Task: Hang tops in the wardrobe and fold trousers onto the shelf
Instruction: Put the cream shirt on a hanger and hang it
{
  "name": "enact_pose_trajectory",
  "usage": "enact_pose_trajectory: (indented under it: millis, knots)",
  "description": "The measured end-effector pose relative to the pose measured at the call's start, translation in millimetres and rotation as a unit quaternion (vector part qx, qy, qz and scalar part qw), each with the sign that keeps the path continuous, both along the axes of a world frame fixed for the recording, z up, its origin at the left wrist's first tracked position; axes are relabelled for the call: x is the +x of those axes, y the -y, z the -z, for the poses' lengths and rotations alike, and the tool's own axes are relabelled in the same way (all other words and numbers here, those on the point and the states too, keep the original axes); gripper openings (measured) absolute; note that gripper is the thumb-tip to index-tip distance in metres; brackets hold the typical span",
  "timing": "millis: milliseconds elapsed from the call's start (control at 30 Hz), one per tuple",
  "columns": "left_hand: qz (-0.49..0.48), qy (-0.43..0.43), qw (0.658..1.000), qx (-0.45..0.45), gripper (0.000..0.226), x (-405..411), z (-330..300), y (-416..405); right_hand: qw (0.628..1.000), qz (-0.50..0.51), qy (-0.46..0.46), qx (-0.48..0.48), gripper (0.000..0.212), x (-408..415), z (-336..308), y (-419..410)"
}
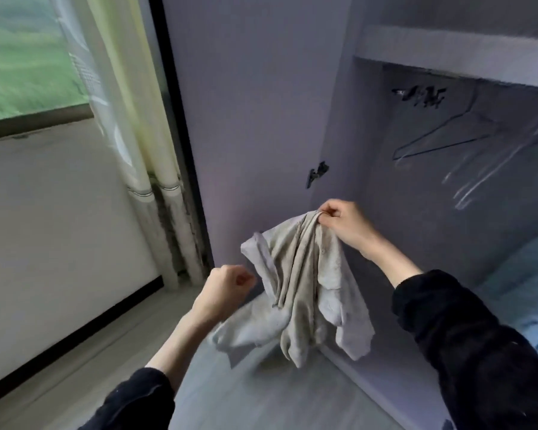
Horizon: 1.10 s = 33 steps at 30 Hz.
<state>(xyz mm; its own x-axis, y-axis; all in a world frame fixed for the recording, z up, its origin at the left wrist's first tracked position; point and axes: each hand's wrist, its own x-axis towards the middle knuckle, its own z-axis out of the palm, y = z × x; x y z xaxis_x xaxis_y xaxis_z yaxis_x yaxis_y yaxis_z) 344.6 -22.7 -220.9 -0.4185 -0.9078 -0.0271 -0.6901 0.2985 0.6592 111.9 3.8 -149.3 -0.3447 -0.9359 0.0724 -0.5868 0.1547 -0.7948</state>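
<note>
Sleeves: my two black sleeves are nearest to the camera, one at the bottom left and one at the right.
Garment: a light grey garment hangs in the air in front of me, above the floor and just outside the open wardrobe. I cannot tell for sure if it is a top or trousers, because it is bunched.
Key relation: the long axis of the garment runs downward from my right hand; my left hand is lower and just to the left of the cloth. The wire hanger hangs inside the wardrobe, above and to the right of both hands, so my right hand is the nearer one to it.
Right hand: my right hand pinches the top edge of the garment with curled fingers and carries all its weight.
Left hand: my left hand is loosely curled; it seems to hold nothing, with the cloth just beside its fingers.
Next step, my guess: I must spread the garment to see what it is, then hang or fold it.
</note>
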Motion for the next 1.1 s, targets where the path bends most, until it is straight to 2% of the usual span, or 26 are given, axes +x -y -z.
enact_pose_trajectory:
  millis: [133,267,300,333,400,533,600,667,733,800,967,1100]
  knots:
    - [0.120,-0.005,0.993,0.012,0.013,-58,10,-14,1.000,0.000,0.019,0.004,0.013,-30,-20,-21]
    - [0.165,0.009,0.986,0.017,0.053,-106,18,-17,0.998,0.037,0.052,0.000,0.011,-47,-38,-38]
    - [0.171,0.015,0.985,0.013,0.056,-117,18,-19,0.996,0.056,0.074,0.000,0.013,-52,-40,-42]
    - [0.180,0.003,0.984,0.004,0.048,-128,18,-21,0.992,0.079,0.103,0.000,0.014,-57,-43,-45]
    - [0.196,-0.042,0.980,-0.022,0.016,-146,18,-22,0.980,0.123,0.155,-0.001,0.014,-70,-47,-52]
    - [0.238,-0.044,0.969,-0.048,0.024,-171,11,-12,0.948,0.205,0.242,-0.021,0.013,-95,-52,-67]
    - [0.244,-0.071,0.967,-0.029,0.023,-181,8,-4,0.931,0.253,0.262,-0.036,0.010,-106,-49,-73]
    - [0.234,-0.092,0.968,0.015,0.018,-189,4,5,0.920,0.324,0.214,-0.054,0.014,-119,-43,-83]
    - [0.240,-0.091,0.966,0.027,0.021,-201,-3,18,0.911,0.392,0.116,-0.052,0.018,-131,-35,-100]
    - [0.256,-0.098,0.961,0.033,0.022,-214,-16,28,0.899,0.431,0.067,-0.027,0.023,-141,-27,-124]
    - [0.279,-0.163,0.945,0.045,0.020,-243,-58,44,0.895,0.442,0.052,0.023,0.031,-151,-11,-167]
    - [0.304,-0.170,0.938,-0.002,0.022,-266,-84,44,0.904,0.427,0.020,0.033,0.024,-153,-16,-185]
